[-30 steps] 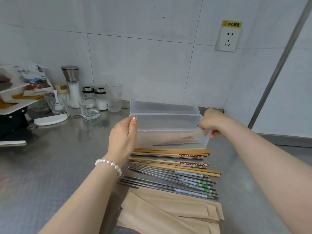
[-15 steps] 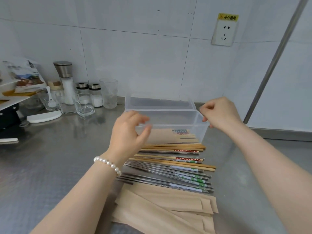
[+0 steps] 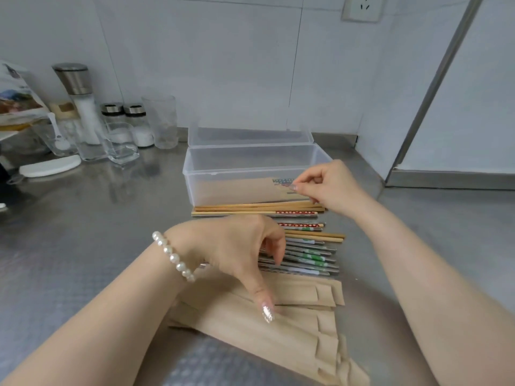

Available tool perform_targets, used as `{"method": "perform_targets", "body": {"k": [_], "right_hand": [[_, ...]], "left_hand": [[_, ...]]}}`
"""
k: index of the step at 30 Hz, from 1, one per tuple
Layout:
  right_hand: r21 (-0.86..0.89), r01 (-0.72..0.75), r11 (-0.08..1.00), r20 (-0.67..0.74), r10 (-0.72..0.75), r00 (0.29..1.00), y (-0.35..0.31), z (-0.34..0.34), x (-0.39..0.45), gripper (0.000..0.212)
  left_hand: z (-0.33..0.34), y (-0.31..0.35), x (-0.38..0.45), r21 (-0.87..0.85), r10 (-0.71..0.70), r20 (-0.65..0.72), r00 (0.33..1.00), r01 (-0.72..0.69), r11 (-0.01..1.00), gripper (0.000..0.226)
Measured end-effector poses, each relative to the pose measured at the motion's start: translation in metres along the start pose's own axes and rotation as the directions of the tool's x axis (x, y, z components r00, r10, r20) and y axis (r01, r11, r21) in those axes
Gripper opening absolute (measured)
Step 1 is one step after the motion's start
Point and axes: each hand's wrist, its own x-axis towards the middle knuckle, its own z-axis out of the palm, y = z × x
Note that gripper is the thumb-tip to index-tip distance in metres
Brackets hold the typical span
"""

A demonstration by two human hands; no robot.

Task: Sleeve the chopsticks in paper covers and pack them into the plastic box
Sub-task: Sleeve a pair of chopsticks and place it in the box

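Both hands off the plastic box [image 3: 223, 174] rim now. Our left hand [image 3: 239, 246] presses paper covers [image 3: 292, 324], fingers relaxed; right hand [image 3: 331, 185] loosely curled over chopsticks [image 3: 250, 208], holding nothing we can see.

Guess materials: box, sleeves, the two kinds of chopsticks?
Box: clear plastic, see-through walls. Sleeves: matte brown paper, creased, probably kraft. Tan chopsticks: look like wood or bamboo. Grey chopsticks: shiny, likely steel.

Clear plastic box [image 3: 223, 174], matt paper covers [image 3: 292, 330], wood/steel chopsticks [image 3: 306, 246], brushed-metal counter [image 3: 83, 232].
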Motion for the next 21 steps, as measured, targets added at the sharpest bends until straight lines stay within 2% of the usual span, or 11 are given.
{"method": "perform_targets", "body": {"k": [1, 2, 3, 5, 7, 12, 21], "right_hand": [[-0.001, -0.003, 1.0, 0.0, 0.003, 1.0, 0.002, -0.001, -0.001, 0.006], [-0.001, -0.006, 1.0, -0.003, 0.006, 1.0, 0.004, -0.002, -0.001, 0.006], [-0.001, -0.008, 1.0, -0.008, 0.008, 1.0, 0.006, -0.003, -0.002, 0.007], [-0.005, -0.008, 1.0, -0.015, 0.008, 1.0, 0.01, -0.006, -0.003, 0.007], [-0.009, -0.013, 1.0, -0.022, 0.013, 1.0, 0.012, -0.007, -0.003, 0.008], [-0.046, -0.026, 0.999, -0.02, 0.025, 0.999, 0.017, -0.01, -0.003, 0.009], [-0.185, -0.118, 0.976, 0.246, 0.162, 0.956, 0.021, -0.029, -0.008, 0.015]], "left_hand": [[0.01, 0.005, 0.006, 0.049, -0.084, 0.176, 0.981, 0.077, 0.996, 0.053], [0.015, 0.01, 0.011, 0.138, -0.114, 0.273, 0.955, 0.079, 0.987, 0.042], [0.013, 0.016, 0.013, 0.201, -0.141, 0.243, 0.96, 0.092, 0.975, 0.036], [0.01, 0.019, 0.0, 0.335, -0.021, 0.03, 0.999, 0.009, 0.942, 0.054], [0.009, 0.017, -0.02, 0.431, 0.08, -0.005, 0.997, -0.07, 0.9, 0.067], [0.005, 0.009, -0.013, 0.355, 0.06, -0.093, 0.994, -0.023, 0.935, 0.068], [-0.005, -0.013, -0.013, 0.237, -0.015, -0.275, 0.961, 0.083, 0.968, 0.056]]}}
